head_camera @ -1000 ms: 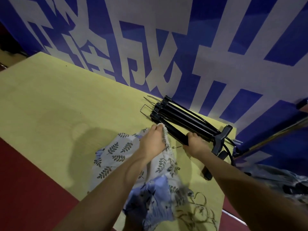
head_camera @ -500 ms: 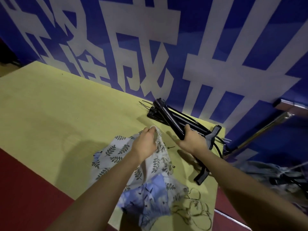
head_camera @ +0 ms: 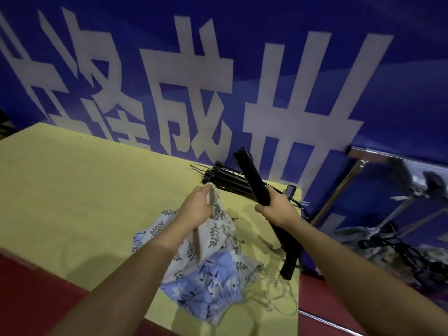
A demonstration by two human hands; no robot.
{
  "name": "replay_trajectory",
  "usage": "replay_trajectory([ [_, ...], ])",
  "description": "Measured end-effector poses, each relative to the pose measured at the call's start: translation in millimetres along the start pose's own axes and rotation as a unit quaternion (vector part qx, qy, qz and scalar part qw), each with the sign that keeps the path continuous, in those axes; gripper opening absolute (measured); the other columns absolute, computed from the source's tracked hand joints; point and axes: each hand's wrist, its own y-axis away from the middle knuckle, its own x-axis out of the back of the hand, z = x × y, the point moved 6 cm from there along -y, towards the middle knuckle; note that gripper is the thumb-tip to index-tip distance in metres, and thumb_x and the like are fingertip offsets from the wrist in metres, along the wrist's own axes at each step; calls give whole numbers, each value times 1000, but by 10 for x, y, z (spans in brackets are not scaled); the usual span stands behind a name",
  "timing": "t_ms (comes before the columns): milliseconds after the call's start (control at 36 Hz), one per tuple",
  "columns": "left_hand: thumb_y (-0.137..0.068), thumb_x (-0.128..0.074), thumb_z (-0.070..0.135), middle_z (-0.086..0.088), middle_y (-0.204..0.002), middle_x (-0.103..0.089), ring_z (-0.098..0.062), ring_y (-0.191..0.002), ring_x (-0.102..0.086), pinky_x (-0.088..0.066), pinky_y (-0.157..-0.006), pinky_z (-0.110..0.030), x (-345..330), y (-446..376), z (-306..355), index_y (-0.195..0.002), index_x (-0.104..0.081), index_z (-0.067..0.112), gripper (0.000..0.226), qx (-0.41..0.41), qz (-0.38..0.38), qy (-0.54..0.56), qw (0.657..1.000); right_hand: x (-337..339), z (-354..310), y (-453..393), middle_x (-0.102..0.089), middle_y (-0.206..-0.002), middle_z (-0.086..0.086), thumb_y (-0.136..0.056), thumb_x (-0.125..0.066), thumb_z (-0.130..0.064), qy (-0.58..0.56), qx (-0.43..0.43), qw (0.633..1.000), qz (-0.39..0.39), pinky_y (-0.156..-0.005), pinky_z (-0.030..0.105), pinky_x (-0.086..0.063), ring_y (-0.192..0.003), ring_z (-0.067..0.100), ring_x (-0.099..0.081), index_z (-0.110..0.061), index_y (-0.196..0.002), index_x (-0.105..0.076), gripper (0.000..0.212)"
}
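while the left hand (head_camera: 196, 209) pinches the gathered elastic edge of the white leaf-print cloth garment (head_camera: 218, 236) and holds it up off the yellow worktop (head_camera: 84, 190), the right hand (head_camera: 278, 209) is wrapped round the middle of a long black plastic clip hanger (head_camera: 252, 175). hanger sits tilted, top end toward the blue banner with white characters (head_camera: 315, 69), lower end hanging past the worktop's right edge. status: one hanger is out, apart from the stack of black hangers (head_camera: 225, 180) lying along the banner; garment edge is raised and presented. hanger and garment are near each other but not touching, nothing clipped. rest of the garment lies crumpled on the worktop, overlapping a light blue printed cloth (head_camera: 206, 282), with loose pale drawstrings (head_camera: 274, 294) trailing to the right. my read: prep done, main work not started. left to do: bring the elastic edge to the clips, clamp both sides, then hang it, likely on the metal rail (head_camera: 378, 156) at right above the heap of grey clothes (head_camera: 378, 241), though that's a guess. can't tell from this view whether the hanger's clips are open.
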Motion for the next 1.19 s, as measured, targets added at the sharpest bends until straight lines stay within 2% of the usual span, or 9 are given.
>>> replay_trajectory([
  [194,-82,-67,9,-8,-148,-33,-25,-133,-39,-36,-100,-25,92,104,-27,-150,-19,14,84,-3,-44,10,999,-73,-79,254,-67,-95,5,-77,-60,-36,65,25,995,-77,-76,37,-52,-80,24,-62,-24,-140,-38,68],
  [278,-79,-67,7,-7,-147,-38,-25,-127,-46,-42,-95,-27,113,140,-33,-149,-22,17,84,-17,-54,12,998,-121,-135,352,-63,-97,3,-81,-59,-34,121,48,987,-95,-71,32,-43,-82,23,-57,-23,-138,-41,61],
  [389,-82,-59,-2,0,-156,-25,-26,-130,-46,-44,-97,-32,133,238,-27,-152,-13,24,88,-16,-72,15,997,-183,-216,438,-63,-108,9,-83,-57,-35,192,69,972,-115,-69,31,-42,-90,27,-57,-18,-130,-46,51],
  [556,-79,-53,-14,10,-158,-13,-30,-114,-56,-47,-58,-22,118,276,-115,-151,-4,35,100,-23,-97,-42,994,-281,-281,421,-64,-107,9,-83,-54,-33,290,97,944,-122,-75,38,-51,-96,30,-60,-19,-122,-47,42],
  [667,-78,-55,-13,12,-159,-7,-23,-126,-47,-55,-72,-27,120,296,-129,-151,-2,32,100,-43,-108,-109,987,-290,-373,367,-64,-103,7,-85,-52,-25,350,125,923,-99,-66,35,-47,-92,29,-61,-18,-120,-46,36],
  [750,-77,-54,-14,10,-159,-7,-23,-132,-41,-53,-72,-25,103,329,-98,-152,0,28,101,-52,-125,-143,980,-288,-480,342,-64,-100,6,-87,-50,-19,400,149,901,-71,-59,33,-39,-88,29,-62,-17,-120,-44,33],
  [833,-77,-54,-13,5,-159,-12,-25,-130,-43,-52,-89,-35,89,350,-101,-151,3,27,102,-57,-138,-186,971,-271,-590,306,-64,-101,7,-87,-49,-12,443,166,880,-38,-61,34,-36,-89,30,-61,-16,-120,-42,34],
  [1056,-85,-52,-2,1,-155,-19,-33,-109,-51,-43,-69,-35,133,331,-95,-152,7,20,92,-54,-68,-313,946,-239,-776,189,-58,-116,10,-88,-53,-11,500,183,846,15,-90,43,-41,-106,33,-56,-17,-124,-41,38],
  [1194,-88,-49,-2,1,-152,-23,-35,-123,-37,-41,-73,-34,178,352,-15,-152,3,20,86,-44,-16,-307,950,-225,-888,191,-55,-119,12,-86,-59,-10,530,200,822,50,-91,44,-39,-110,34,-52,-15,-125,-40,44],
])
